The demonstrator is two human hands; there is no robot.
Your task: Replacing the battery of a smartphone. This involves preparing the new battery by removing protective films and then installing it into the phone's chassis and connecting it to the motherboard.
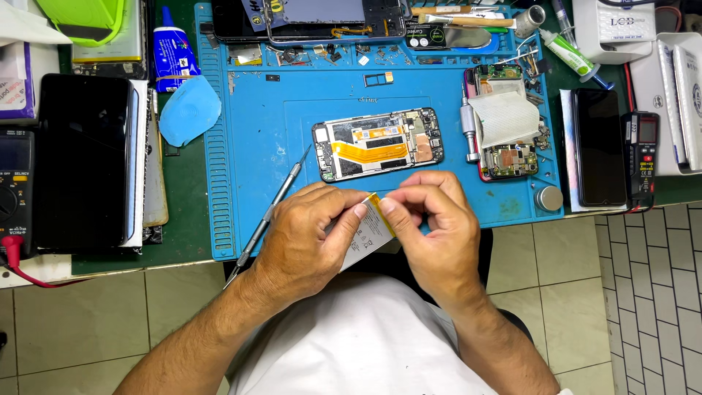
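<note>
My left hand (307, 238) and my right hand (435, 230) hold a flat silver phone battery (368, 235) between them, just over the near edge of the blue repair mat (248, 146). The left fingers wrap its lower side. The right thumb and forefinger pinch the yellow strip at its upper corner. An opened phone (378, 144) with an orange flex cable lies on the mat just beyond the hands. A thin metal scalpel-like tool (267, 216) lies slanted to the left of my left hand.
A second opened phone (504, 128) under a white cloth and a silver screwdriver (468, 132) lie at right. A black phone (603, 146), a multimeter (642, 153), a glue tube (172, 51), a blue pick (190, 110) and a dark tablet (84, 161) surround the mat.
</note>
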